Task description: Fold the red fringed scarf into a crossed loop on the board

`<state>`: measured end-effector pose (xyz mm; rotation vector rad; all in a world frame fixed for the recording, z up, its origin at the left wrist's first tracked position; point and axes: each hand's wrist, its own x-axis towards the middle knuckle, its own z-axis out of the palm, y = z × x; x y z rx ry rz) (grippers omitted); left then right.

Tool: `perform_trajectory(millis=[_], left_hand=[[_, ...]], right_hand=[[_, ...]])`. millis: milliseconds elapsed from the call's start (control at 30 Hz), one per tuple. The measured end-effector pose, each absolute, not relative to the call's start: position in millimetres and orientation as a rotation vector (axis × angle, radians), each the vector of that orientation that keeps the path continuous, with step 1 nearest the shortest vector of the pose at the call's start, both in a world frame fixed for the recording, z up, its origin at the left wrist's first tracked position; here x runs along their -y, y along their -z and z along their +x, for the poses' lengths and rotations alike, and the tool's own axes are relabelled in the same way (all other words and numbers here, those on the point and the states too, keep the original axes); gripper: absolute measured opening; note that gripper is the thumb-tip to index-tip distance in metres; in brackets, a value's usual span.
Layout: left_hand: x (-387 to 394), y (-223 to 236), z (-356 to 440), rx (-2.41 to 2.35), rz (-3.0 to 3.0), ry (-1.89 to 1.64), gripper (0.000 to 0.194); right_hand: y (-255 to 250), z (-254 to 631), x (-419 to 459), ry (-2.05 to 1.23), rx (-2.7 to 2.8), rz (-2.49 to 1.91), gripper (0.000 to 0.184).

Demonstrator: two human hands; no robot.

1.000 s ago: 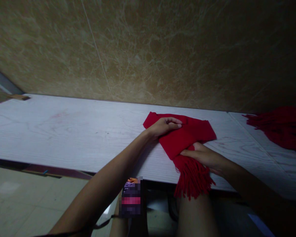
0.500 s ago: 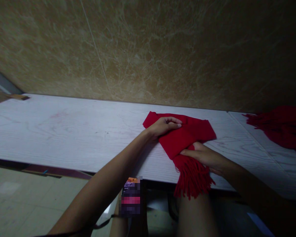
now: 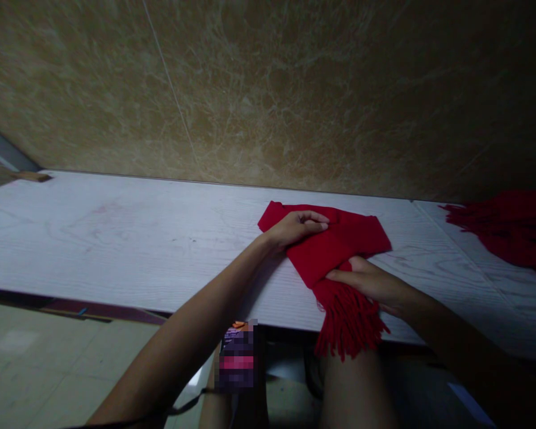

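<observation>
A red scarf [image 3: 326,253] lies folded across itself on the white wood-grain table [image 3: 116,238], its fringe [image 3: 351,322] hanging over the front edge. My left hand [image 3: 297,228] rests on the upper left of the folded cloth, fingers curled and thumb close to them, closed on the fabric. Lower down, my right hand [image 3: 368,279] grips the scarf just above the fringe. Its thumb lies on top, while the other fingers go beneath the cloth and are mostly hidden.
A second heap of red fringed cloth [image 3: 513,232] lies at the table's right end. Behind the table rises a marbled wall [image 3: 250,95]. A small wooden block [image 3: 33,176] sits at the far left corner. A phone [image 3: 237,354], partly pixelated, is below the front edge.
</observation>
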<state>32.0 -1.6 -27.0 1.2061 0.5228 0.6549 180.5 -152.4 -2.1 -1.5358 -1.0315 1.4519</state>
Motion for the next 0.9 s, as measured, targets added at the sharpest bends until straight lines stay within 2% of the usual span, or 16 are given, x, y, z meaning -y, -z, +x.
perform_trajectory(millis=[233, 500, 733, 900], left_hand=[[1.2, 27.3, 31.9, -0.517, 1.208, -0.663, 0.026], [0.3, 28.9, 31.2, -0.498, 1.238, -0.662, 0.034], [1.7, 27.5, 31.8, -0.522, 1.212, -0.656, 0.023], [2.8, 27.4, 31.4, -0.506, 1.199, -0.658, 0.023]], right_hand=[[0.6, 179.1, 153.5, -1.452, 1.003, -1.540, 0.057], [-1.5, 178.3, 154.0, -1.444, 1.008, -1.578, 0.053], [5.9, 182.3, 151.1, -1.456, 1.023, -1.577, 0.059], [4.4, 182.5, 152.6, -1.466, 1.013, -1.564, 0.059]])
